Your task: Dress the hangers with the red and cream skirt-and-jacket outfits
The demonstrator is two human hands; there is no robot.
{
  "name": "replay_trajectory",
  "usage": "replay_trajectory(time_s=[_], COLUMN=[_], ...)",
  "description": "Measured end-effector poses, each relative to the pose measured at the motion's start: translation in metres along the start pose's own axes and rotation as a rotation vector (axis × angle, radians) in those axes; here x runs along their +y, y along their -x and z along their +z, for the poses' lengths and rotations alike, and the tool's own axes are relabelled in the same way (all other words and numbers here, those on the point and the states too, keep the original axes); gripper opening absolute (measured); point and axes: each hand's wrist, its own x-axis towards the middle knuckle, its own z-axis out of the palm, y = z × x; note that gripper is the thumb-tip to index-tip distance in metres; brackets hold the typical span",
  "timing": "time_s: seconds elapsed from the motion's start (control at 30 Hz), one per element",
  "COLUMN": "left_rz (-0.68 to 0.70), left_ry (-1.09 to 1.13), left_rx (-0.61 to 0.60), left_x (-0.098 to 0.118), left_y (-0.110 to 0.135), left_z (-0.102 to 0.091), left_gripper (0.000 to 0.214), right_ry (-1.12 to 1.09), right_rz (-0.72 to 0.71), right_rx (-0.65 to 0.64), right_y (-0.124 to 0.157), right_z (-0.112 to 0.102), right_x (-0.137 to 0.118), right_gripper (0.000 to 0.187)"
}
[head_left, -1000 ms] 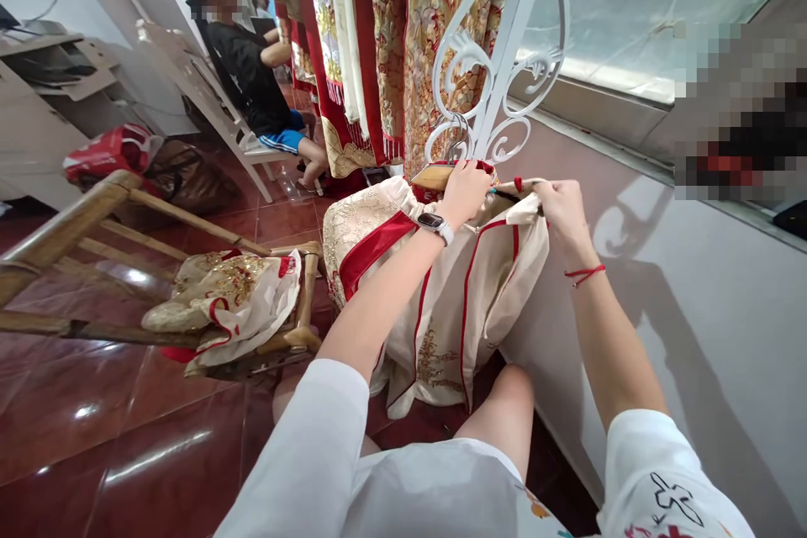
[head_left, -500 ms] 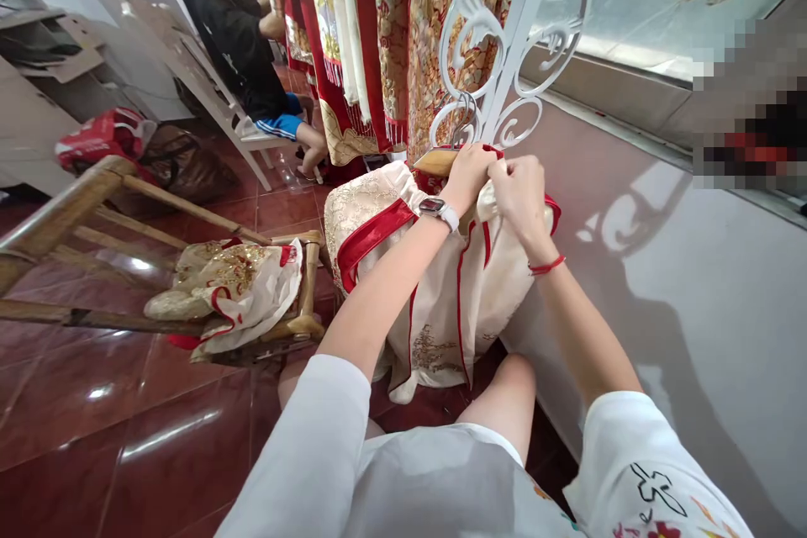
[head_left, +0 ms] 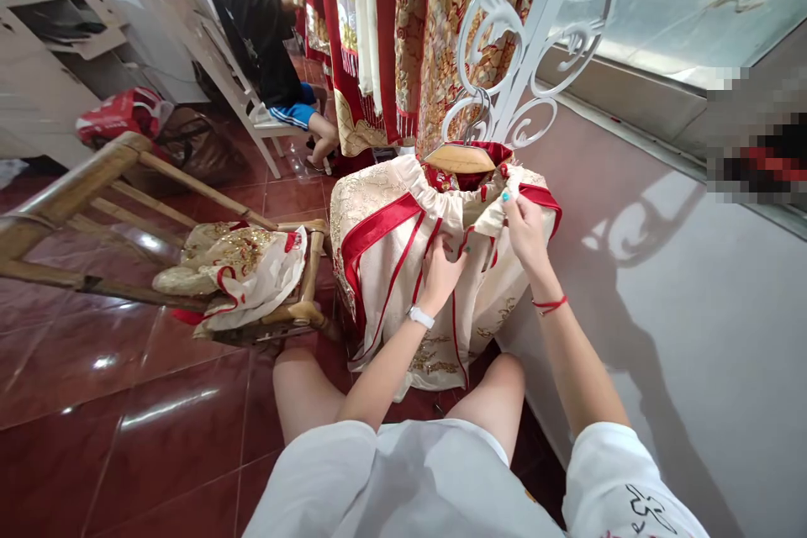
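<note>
A cream skirt (head_left: 394,265) with red trim, gold embroidery and a gathered waistband hangs in front of me. Behind its waistband is a wooden hanger (head_left: 459,158), with a red lining showing around it. My right hand (head_left: 527,231) pinches the waistband at its right side, close to a red edge. Lower and further left, my left hand (head_left: 442,276) rests against the skirt front, thumb and fingers apart, touching the cloth. The tips of some left fingers are hidden in the folds.
A bamboo chair (head_left: 308,273) at left carries a folded embroidered garment (head_left: 236,265). Embroidered garments (head_left: 409,42) hang behind a white scrolled metal stand (head_left: 523,42). At right is a wall (head_left: 712,311) below a window. Another person (head_left: 268,42) sits on a white chair further back.
My left hand has come down from the hanger to the skirt front. My right hand has lowered slightly, still on the waistband. The hanger and red lining now show more fully.
</note>
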Motion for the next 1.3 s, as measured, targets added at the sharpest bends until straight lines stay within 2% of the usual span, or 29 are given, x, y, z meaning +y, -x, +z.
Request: replay_trajectory(time_s=[0.07, 0.13, 0.2, 0.3, 0.37, 0.43, 0.53, 0.6, 0.63, 0.67, 0.77, 0.8, 0.83, 0.9, 0.97, 1.0, 1.17, 1.3], left_rz=[0.028, 0.096, 0.165, 0.207, 0.216, 0.224, 0.240, 0.266, 0.279, 0.291, 0.298, 0.295, 0.293, 0.297, 0.308, 0.311, 0.307, 0.296], left_ry=[-0.061, -0.089, -0.062, 0.015, 0.055, 0.097, 0.162, 0.186, 0.192, 0.197, 0.217, 0.223, 0.226, 0.219, 0.202, 0.193, 0.185, 0.201], left_rx=[0.035, -0.002, -0.053, -0.069, -0.063, -0.072, -0.118, -0.148, -0.157, -0.159, -0.159, -0.165, -0.170, -0.171, -0.159, -0.151, -0.108, -0.110], left_x=[-0.001, 0.003, 0.005, 0.003, 0.001, -0.001, -0.002, -0.002, -0.003, -0.004, -0.005, -0.005, -0.004, -0.004, -0.004, -0.004, -0.008, -0.007], left_y=[-0.008, -0.016, -0.015, 0.004, 0.020, 0.031, 0.036, 0.033, 0.032, 0.030, 0.028, 0.029, 0.029, 0.031, 0.034, 0.034, 0.037, 0.040], left_z=[0.012, 0.014, 0.010, -0.001, -0.005, -0.008, -0.013, -0.016, -0.018, -0.019, -0.020, -0.019, -0.018, -0.016, -0.013, -0.012, -0.007, -0.005], left_gripper=[0.017, 0.005, 0.015, 0.022, 0.022, 0.021, 0.020, 0.019, 0.018, 0.016, 0.012, 0.012, 0.013, 0.014, 0.014, 0.014, 0.016, 0.016], right_ry=[-0.105, -0.182, -0.205, -0.112, -0.019, 0.056, 0.079, 0.032, 0.019, 0.028, 0.206, 0.284, 0.351, 0.418, 0.401, 0.383, 0.236, 0.296], right_rz=[0.049, 0.079, 0.084, 0.038, 0.038, 0.107, 0.233, 0.240, 0.211, 0.165, -0.023, -0.081, -0.121, -0.138, -0.087, -0.051, 0.086, 0.143], right_rx=[0.004, -0.021, -0.036, 0.032, 0.102, 0.141, 0.037, -0.012, 0.037, 0.151, 0.603, 0.654, 0.621, 0.376, 0.135, 0.071, -0.081, -0.178], right_y=[0.004, 0.007, 0.011, 0.030, 0.052, 0.076, 0.104, 0.115, 0.119, 0.122, 0.126, 0.125, 0.124, 0.118, 0.111, 0.108, 0.094, 0.082], right_z=[-0.007, -0.013, -0.018, -0.020, -0.016, -0.008, 0.008, 0.017, 0.021, 0.024, 0.029, 0.030, 0.030, 0.032, 0.033, 0.033, 0.025, 0.017], right_x=[-0.002, -0.004, -0.007, -0.016, -0.019, -0.018, -0.009, -0.005, -0.005, -0.006, -0.013, -0.016, -0.018, -0.019, -0.017, -0.015, -0.009, -0.006], right_gripper=[0.053, 0.051, 0.051, 0.046, 0.037, 0.033, 0.034, 0.037, 0.039, 0.042, 0.044, 0.038, 0.031, 0.020, 0.017, 0.017, 0.015, 0.013])
